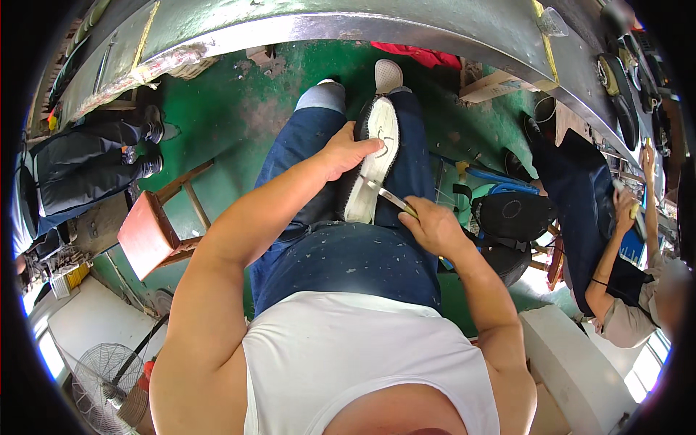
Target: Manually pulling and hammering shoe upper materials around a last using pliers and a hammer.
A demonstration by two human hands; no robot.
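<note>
Right hand (436,230): my fingers clenched round a metal hand tool (392,198), tip at the shoe's left edge. Left hand (348,154): thumb pressing the pale-soled shoe (375,161), sole up between my thighs (290,141). Rim appears stitched; remaining work unclear.

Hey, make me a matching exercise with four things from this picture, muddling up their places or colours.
1. white sole
2. narrow metal tool
3. wire fan
4. wooden-legged seat

A. picture's lower left
B. held in the right hand
C. reddish-brown top
D. under the thumb of the left hand

Pairs: 1-D, 2-B, 3-A, 4-C.
</note>
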